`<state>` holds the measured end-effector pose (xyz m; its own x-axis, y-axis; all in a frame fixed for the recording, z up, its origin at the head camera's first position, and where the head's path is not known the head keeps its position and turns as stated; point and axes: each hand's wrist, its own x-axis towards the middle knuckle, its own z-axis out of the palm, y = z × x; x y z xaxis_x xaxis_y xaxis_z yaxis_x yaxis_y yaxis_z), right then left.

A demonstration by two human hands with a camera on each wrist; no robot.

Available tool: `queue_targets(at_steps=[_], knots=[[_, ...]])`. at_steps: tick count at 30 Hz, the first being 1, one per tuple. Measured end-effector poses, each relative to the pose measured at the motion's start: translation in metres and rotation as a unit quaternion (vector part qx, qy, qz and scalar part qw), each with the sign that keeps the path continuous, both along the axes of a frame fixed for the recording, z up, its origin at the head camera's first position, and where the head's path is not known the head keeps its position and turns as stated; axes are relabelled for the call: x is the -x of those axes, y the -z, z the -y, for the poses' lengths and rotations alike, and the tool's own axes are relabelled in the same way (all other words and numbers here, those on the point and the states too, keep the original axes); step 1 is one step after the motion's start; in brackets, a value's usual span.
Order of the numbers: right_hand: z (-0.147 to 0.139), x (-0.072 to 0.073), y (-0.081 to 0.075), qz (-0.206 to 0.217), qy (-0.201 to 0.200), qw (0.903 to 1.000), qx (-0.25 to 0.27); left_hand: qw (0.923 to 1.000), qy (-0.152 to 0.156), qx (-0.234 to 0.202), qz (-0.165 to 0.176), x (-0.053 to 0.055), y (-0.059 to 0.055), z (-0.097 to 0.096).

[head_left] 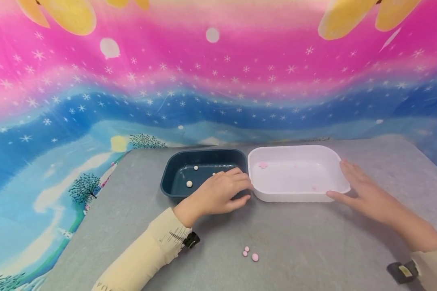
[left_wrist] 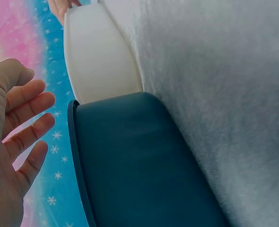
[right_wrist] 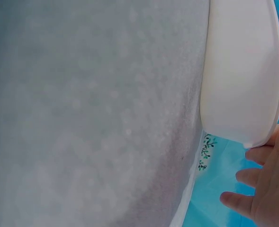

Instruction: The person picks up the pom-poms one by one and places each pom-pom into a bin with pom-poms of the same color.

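- White container: on grey table, at 3 o'clock from dark blue container.
- Right hand: at 4 o'clock on white container; thumb and fingers extended, spread apart, touching its rim.
- Left hand: at 4 o'clock on dark blue container, over its near side; fingers relaxed, slightly parted. Rim contact: cannot tell.
- Three pink balls: on grey table, at 7 o'clock from white container.
- White balls: inside dark blue container.
- Pink pieces: inside white container.
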<state>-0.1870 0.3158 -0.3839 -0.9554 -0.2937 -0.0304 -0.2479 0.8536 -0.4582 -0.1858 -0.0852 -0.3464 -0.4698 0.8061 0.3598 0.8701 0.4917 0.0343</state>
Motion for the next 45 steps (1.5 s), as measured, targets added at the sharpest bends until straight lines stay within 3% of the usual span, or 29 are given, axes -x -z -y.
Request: queue_targets(at_steps=[9, 17, 27, 38, 45], knots=[[0.0, 0.002, -0.002, -0.005, -0.004, 1.0, -0.003, 0.9973, 0.012, 0.018, -0.071, -0.015, 0.006, 0.0], [-0.003, 0.0, -0.001, -0.006, -0.002, 1.0, 0.002, 0.992, 0.021, 0.064, -0.107, -0.036, 0.009, -0.003], [-0.002, 0.0, 0.001, -0.014, -0.003, 0.9999, 0.005, 0.9949, 0.021, 0.077, -0.063, -0.048, 0.013, -0.002], [-0.004, -0.001, 0.004, -0.019, -0.003, 0.9998, 0.008, 0.9967, 0.035, 0.067, -0.03, -0.05, 0.021, -0.004], [-0.004, 0.0, 0.002, -0.014, 0.0, 0.9999, 0.004, 0.9957, 0.037, 0.083, -0.018, -0.053, 0.023, -0.005]])
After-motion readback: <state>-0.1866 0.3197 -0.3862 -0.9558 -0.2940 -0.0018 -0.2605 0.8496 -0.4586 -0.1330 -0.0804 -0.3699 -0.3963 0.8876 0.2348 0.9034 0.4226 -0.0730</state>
